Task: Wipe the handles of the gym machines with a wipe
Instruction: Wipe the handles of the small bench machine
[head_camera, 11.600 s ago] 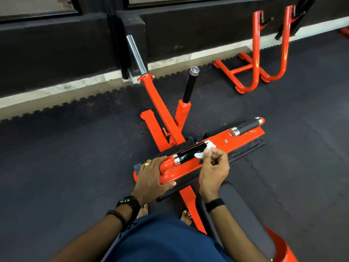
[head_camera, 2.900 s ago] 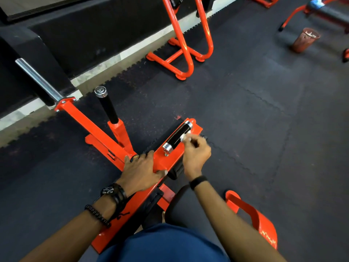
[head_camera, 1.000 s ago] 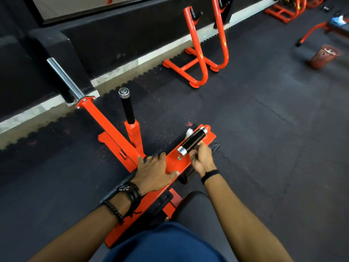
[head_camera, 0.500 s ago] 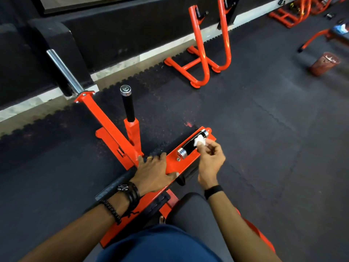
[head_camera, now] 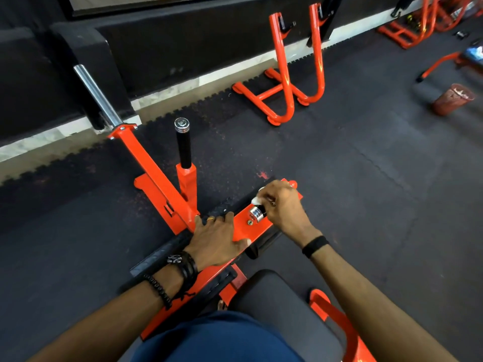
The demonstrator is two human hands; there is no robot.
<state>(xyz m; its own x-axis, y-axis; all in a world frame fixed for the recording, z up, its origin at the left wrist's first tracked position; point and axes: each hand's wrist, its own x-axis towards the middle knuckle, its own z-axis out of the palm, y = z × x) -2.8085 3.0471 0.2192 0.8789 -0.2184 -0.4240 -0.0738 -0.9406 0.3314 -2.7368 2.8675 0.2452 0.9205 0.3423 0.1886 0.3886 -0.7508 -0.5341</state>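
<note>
Left hand point(head_camera: 217, 240) lies flat, fingers spread, pressing on the orange crossbar point(head_camera: 252, 229) of the row machine and steadying it. It carries no wipe. Beyond its fingertips the upright black handle point(head_camera: 183, 146) with its chrome cap stands on an orange post, with nothing on it and no hand near it; whether it has been cleaned I can't tell from here.

Just right of the left hand, the right hand point(head_camera: 283, 205) is curled over the short black handle point(head_camera: 257, 211) bolted to the crossbar, fingers wrapped across the grip so only its chrome end collar shows. The white wipe point(head_camera: 257, 199) peeks out at the fingertips, squeezed against the handle's far side. So this handle is mid-wipe, I'd say, not finished.

Further right of that hand, an orange rack point(head_camera: 287, 74) stands by the wall, and well off to the right sits a reddish bin point(head_camera: 450, 99). My read: one handle in hand, the upright one possibly left, other machines beyond.
</note>
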